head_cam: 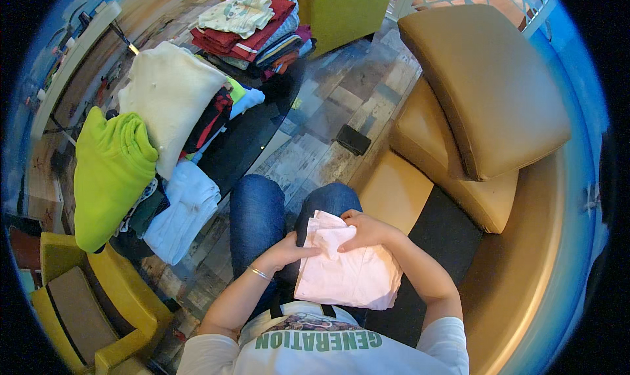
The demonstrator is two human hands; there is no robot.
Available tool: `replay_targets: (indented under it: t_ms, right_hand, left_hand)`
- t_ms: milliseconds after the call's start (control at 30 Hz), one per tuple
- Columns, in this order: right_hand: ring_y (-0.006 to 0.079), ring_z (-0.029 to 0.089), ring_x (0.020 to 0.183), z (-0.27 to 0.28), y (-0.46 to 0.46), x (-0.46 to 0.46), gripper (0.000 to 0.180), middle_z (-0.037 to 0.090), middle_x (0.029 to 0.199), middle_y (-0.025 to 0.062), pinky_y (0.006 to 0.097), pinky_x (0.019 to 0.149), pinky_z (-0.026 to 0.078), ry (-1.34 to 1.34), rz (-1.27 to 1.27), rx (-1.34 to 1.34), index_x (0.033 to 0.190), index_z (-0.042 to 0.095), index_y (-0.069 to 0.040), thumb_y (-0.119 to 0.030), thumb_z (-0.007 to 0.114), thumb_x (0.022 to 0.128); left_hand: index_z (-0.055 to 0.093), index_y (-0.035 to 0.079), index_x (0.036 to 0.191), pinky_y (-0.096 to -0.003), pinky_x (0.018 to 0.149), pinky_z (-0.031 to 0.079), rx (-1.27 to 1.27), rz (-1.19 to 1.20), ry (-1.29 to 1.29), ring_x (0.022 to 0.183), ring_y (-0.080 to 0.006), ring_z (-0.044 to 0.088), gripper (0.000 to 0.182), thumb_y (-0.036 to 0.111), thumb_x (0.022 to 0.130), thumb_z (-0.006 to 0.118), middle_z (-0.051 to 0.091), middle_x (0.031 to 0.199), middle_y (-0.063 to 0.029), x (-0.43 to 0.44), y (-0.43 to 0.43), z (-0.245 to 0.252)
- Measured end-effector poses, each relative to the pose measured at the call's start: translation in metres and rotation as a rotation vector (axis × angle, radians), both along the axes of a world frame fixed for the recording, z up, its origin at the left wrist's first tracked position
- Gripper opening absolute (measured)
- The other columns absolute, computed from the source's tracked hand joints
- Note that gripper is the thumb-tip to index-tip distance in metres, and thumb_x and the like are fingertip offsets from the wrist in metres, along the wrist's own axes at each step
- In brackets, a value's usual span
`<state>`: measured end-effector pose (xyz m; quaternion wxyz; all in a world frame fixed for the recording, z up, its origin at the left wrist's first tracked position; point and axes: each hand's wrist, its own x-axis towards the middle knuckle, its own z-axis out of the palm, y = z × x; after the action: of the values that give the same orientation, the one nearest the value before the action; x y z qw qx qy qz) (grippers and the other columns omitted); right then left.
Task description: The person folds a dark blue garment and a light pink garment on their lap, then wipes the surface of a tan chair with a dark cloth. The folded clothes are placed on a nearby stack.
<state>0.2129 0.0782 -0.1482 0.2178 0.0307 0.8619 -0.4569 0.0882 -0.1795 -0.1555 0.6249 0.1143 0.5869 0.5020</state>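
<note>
A pale pink cloth [352,274], folded into a several-layered bundle, rests across my lap. My left hand [285,253] grips its left edge, thumb on top and fingers hidden beneath. At the far right corner, my right hand [366,231] pinches the fabric between thumb and fingers. Under the cloth are my legs in blue jeans [257,212]. To the left, a folded white towel [184,212] lies on the near end of a dark glass table [246,138], beside a lime green fleece bundle [113,178].
A cream cloth [172,94] covers more laundry on the table. Behind it stands a stack of folded clothes [251,35]. A dark wallet-like object [352,139] lies on the wood-patterned floor. Tan sofa cushions [485,89] lean at the right; a mustard armchair [133,301] stands lower left.
</note>
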Motion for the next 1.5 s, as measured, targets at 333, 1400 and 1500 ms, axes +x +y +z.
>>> replay_targets:
  t_ms: [333, 1400, 1500]
  right_hand:
    - [0.0245, 0.04, 0.142, 0.045, -0.005, -0.011, 0.117, 0.037, 0.159, 0.0153, 0.034, 0.117, 0.031, -0.099, 0.055, -0.746, 0.161, 0.022, -0.006, -0.03, 0.09, 0.07]
    - [0.0146, 0.067, 0.108, 0.229, 0.08, -0.058, 0.075, 0.071, 0.119, 0.0082, 0.0305, 0.097, 0.05, 0.383, -0.606, -0.186, 0.137, 0.059, -0.003, -0.005, 0.085, 0.067]
    - [0.0197, 0.061, 0.121, 0.244, 0.122, -0.127, 0.101, 0.064, 0.132, 0.011, 0.0359, 0.106, 0.046, 0.433, -0.584, -0.46, 0.15, 0.041, -0.005, 0.001, 0.085, 0.06]
  left_hand:
    - [0.061, -0.001, 0.126, -0.0341, 0.097, 0.05, 0.313, -0.055, 0.468, 0.105, -0.0186, 0.064, 0.055, 0.017, 0.079, 0.084, 0.069, 0.115, -0.0082, 0.001, 0.004, 0.056]
    - [0.049, -0.001, 0.106, -0.0509, 0.078, 0.053, 0.319, -0.858, 1.455, 0.091, -0.0466, 0.066, 0.066, 0.04, 0.067, 0.084, 0.067, 0.091, -0.028, -0.151, 0.199, 0.289]
    - [0.05, -0.002, 0.109, -0.0519, 0.078, 0.053, 0.208, -0.881, 1.42, 0.091, -0.046, 0.067, 0.065, 0.04, 0.07, 0.082, 0.068, 0.092, -0.0287, -0.204, 0.238, 0.326]
